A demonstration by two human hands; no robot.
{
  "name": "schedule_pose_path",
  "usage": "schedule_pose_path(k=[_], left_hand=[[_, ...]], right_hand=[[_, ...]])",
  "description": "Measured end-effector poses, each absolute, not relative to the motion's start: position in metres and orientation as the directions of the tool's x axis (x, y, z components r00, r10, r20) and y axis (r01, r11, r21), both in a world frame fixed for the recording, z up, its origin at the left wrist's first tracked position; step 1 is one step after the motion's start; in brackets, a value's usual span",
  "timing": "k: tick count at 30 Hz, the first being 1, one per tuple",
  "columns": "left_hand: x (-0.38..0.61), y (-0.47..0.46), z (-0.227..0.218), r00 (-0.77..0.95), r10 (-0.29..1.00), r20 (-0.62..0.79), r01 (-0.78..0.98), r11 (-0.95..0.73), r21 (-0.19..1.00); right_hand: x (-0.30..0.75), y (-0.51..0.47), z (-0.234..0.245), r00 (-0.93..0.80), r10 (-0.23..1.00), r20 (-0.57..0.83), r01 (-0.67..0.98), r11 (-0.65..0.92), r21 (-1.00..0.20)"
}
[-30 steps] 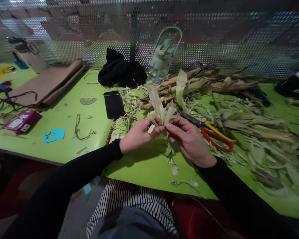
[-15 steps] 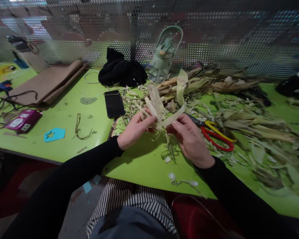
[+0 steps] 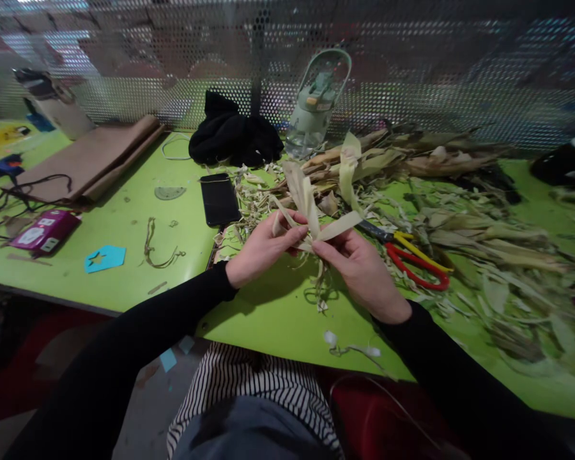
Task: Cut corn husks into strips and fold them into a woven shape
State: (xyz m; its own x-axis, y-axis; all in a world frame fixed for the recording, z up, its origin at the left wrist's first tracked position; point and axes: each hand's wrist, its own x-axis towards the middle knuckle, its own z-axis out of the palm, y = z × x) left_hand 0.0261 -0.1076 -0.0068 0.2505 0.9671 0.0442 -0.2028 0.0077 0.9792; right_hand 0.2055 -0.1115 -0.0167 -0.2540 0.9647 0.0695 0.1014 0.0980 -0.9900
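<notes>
Both my hands meet over the green table [image 3: 278, 319] and pinch a small bundle of pale dried corn husk strips [image 3: 311, 214]. My left hand [image 3: 263, 249] grips the bundle's left side, thumb and fingers closed on it. My right hand [image 3: 361, 271] holds the right side, one flat strip sticking out over its fingers. Thin husk fibres hang below the bundle towards the table. Red and yellow handled scissors [image 3: 412, 262] lie just right of my right hand.
A large heap of dried corn husks [image 3: 460, 204] covers the table's right half. A black phone [image 3: 219, 199] lies left of the hands, a dark cloth [image 3: 234, 137] and a pale green bottle [image 3: 316, 105] behind. A brown paper bag [image 3: 86, 160], pink box [image 3: 43, 233] and blue tag [image 3: 104, 259] sit at left.
The hands have lifted the husk bundle slightly and drawn its strips apart; one strip now juts to the right over my right hand, and loose fibres hang beneath.
</notes>
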Motion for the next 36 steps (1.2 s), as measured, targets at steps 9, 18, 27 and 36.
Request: schedule_pose_path(k=[9, 18, 27, 36], left_hand=[[0.027, -0.104, -0.011, 0.25, 0.967, 0.046, -0.254, 0.019, 0.967], [0.025, -0.104, -0.011, 0.303, 0.951, 0.056, -0.294, 0.038, 0.955], [0.022, -0.109, -0.012, 0.376, 0.911, 0.171, -0.136, -0.129, 0.982], [0.021, -0.109, -0.02, 0.406, 0.849, 0.339, -0.082, -0.336, 0.938]], right_hand=[[0.209, -0.113, -0.013, -0.287, 0.952, 0.111, 0.092, 0.142, -0.986], [0.208, -0.112, -0.014, -0.213, 0.976, 0.05, -0.043, 0.042, -0.998], [0.208, -0.111, -0.009, -0.142, 0.982, 0.127, 0.115, 0.144, -0.983], [0.208, -0.108, -0.009, -0.124, 0.979, 0.162, 0.124, 0.177, -0.976]])
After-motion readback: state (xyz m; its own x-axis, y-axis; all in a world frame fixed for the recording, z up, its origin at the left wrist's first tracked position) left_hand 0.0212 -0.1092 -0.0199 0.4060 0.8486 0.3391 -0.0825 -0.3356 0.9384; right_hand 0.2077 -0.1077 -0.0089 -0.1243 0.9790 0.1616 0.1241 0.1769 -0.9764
